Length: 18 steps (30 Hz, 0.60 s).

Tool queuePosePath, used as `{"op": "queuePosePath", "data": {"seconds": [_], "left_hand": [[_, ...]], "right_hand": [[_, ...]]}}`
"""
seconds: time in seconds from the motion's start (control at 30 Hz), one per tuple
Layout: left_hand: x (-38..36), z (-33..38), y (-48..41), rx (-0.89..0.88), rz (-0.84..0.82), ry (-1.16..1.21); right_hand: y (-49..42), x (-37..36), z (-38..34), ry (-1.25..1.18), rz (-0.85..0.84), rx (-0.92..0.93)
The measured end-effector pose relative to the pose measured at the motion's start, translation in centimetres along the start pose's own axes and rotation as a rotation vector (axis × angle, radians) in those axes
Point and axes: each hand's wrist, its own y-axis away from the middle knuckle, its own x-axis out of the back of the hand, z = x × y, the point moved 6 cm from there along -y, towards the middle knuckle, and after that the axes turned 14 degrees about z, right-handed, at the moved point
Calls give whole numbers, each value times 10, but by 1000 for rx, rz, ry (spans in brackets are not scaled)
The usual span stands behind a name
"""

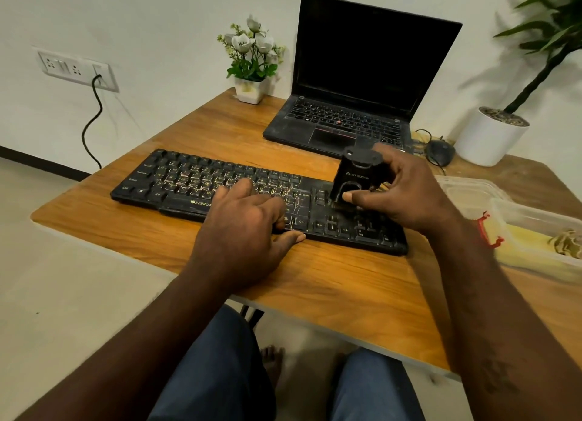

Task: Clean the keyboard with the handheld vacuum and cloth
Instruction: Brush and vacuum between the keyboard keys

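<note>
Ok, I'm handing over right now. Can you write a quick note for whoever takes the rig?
Left hand: open, flat on the keyboard near its middle, thumb at the front edge, steadying it.
Right hand: grips the handheld vacuum, upright, nozzle down on the keys just above the arrow keys.
Yellow cloth: at the table's right, apparently inside the clear container, not in use.
Done: vacuuming is under way.
Left: pale crumbs show among the middle keys; vacuum there, then wipe with the cloth.
</note>
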Motion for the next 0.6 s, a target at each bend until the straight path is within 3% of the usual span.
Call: {"op": "queuePosePath", "data": {"seconds": [0.13, 0.33, 0.47, 0.6], "left_hand": [[1, 0, 0, 2, -2, 5], [1, 1, 0, -4, -6, -8], [1, 0, 0, -6, -5, -6], [1, 0, 0, -4, -12, -11]], "right_hand": [[9, -18, -9, -136, -209, 0], [0, -11, -9, 70, 23, 119], [10, -26, -16, -110, -172, 119], [11, -35, -26, -106, -193, 208]]}}
